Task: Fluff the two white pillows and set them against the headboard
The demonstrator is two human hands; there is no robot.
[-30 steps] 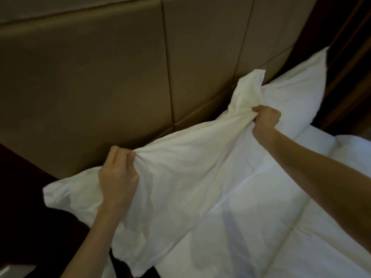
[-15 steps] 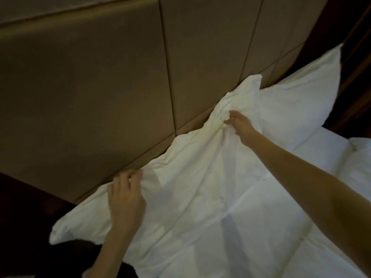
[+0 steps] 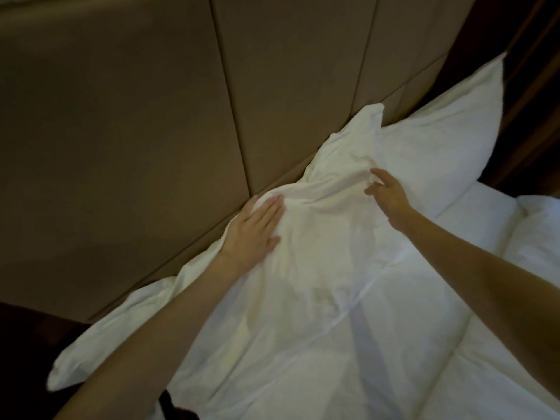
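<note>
The near white pillow [image 3: 321, 237] leans against the padded brown headboard [image 3: 136, 131], wrinkled along its upper edge. My left hand [image 3: 254, 231] lies flat on its upper left part, fingers spread, holding nothing. My right hand [image 3: 386, 194] rests with fingers apart on the pillow's upper right part, by its raised corner. A second white pillow [image 3: 448, 137] stands behind and to the right, propped on the headboard with one corner pointing up.
A white duvet [image 3: 394, 344] covers the bed below the pillows, with a faint stripe of shadow across it. Dark wood panelling [image 3: 533, 86] rises at the far right. A dark gap [image 3: 36, 344] lies to the left of the bed.
Both hands have let go of the near pillow's top edge and now press flat on it. The pillow has dropped back against the headboard.
</note>
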